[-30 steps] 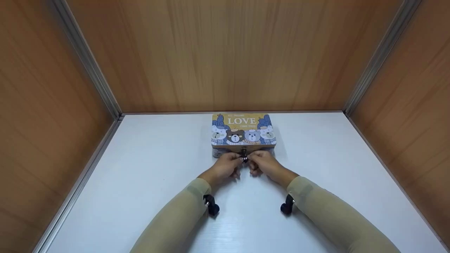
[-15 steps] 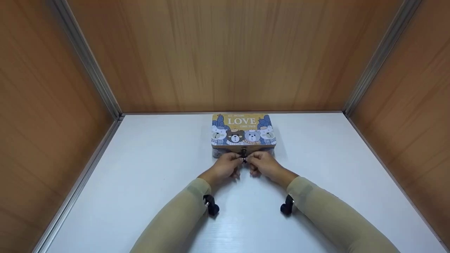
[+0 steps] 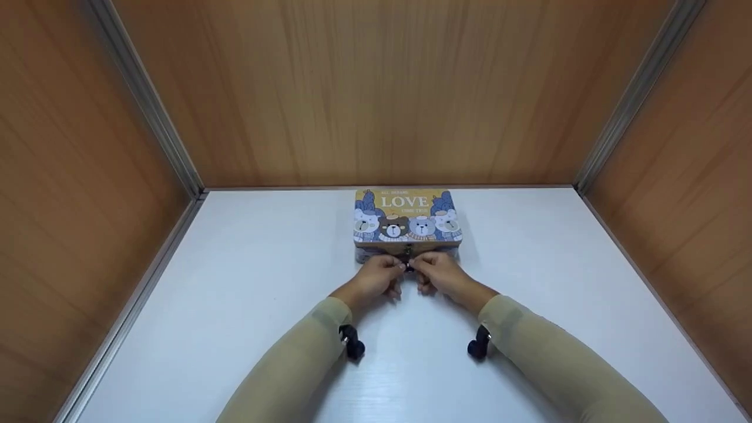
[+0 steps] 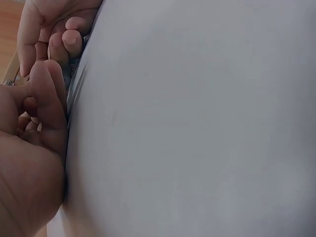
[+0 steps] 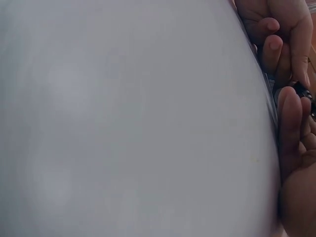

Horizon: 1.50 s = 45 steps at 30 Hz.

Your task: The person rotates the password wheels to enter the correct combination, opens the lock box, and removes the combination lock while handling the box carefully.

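Observation:
A closed tin box (image 3: 405,226) with cartoon bears and the word LOVE on its lid stands at the back of the table. At the middle of its front hangs a small dark, shiny lock (image 5: 301,91), mostly hidden by fingers. My left hand (image 3: 379,275) pinches it from the left between thumb and index finger. From the right, my right hand (image 3: 440,273) grips it with thumb and index finger, the fingertips almost meeting the left ones. The other fingers of both hands are curled near the tabletop. In the left wrist view both hands (image 4: 47,98) appear at the upper left edge.
The white table (image 3: 264,252) is enclosed by wood-grain panels (image 3: 376,94) at the back and both sides, with metal strips (image 3: 155,100) in the corners. A small black camera (image 3: 352,343) sits on each wrist.
My right thumb and index finger have shifted slightly left, covering more of the lock. The left hand and the tin box stay practically where they were.

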{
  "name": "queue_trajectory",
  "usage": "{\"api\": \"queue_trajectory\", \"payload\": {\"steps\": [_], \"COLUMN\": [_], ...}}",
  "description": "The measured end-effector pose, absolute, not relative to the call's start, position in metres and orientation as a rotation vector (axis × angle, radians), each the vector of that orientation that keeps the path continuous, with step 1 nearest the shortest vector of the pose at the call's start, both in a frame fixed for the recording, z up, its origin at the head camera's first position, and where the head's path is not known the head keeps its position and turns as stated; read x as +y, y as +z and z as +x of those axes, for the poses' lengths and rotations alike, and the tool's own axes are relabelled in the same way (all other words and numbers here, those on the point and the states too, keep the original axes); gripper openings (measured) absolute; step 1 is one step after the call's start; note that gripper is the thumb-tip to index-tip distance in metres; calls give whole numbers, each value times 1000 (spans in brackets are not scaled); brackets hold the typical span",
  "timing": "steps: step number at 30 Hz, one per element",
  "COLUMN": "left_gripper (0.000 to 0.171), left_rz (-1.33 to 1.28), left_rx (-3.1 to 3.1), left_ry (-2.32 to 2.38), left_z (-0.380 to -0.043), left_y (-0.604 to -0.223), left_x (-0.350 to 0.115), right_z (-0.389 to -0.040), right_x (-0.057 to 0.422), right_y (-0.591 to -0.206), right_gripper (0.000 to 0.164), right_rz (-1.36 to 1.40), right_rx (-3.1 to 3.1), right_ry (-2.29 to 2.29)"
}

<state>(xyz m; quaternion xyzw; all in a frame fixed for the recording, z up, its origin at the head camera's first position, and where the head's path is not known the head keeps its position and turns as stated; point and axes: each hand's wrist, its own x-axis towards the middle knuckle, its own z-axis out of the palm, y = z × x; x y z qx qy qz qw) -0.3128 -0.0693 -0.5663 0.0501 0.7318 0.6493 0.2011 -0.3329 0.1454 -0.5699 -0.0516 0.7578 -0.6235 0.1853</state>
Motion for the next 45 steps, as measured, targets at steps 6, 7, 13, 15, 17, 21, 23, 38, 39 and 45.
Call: {"api": "queue_trajectory", "payload": {"steps": [6,7,13,15,17,21,23,38,39,45], "left_gripper": [25,25,24,24,24,25,25,26,26,27], "left_rz": [157,159,162,159,159,155,150,166,166,150], "left_rx": [2066,2069,2080,2075,2067,2053,2054,2052,2054,2069], "left_ry": [1786,1785,1786,1795,1810,1834,1833,1846,1845,1832], "left_z": [-313,-313,-313,-313,-312,-311,-311,-311,-311,-310], "left_y": [-566,-566,-567,-566,-565,-565,-565,-567,-567,-565], "left_x": [-70,-70,-69,-69,-69,-68,-68,-69,-69,-69], "right_z": [-335,-335,-336,-336,-336,-336,-337,-338,-338,-337], "right_x": [144,144,145,146,147,147,147,149,149,148], "right_y": [-573,-573,-572,-572,-571,-569,-570,-575,-574,-570], "right_gripper": [20,19,17,20,23,27,26,18,20,29], "right_rz": [-139,-134,-116,-115,-106,-76,-72,-114,-109,-64], "right_rx": [2177,2184,2175,2158,2128,2066,2050,2078,2071,2031], "right_ry": [-1720,-1715,-1717,-1733,-1758,-1810,-1821,-1801,-1810,-1843]}}
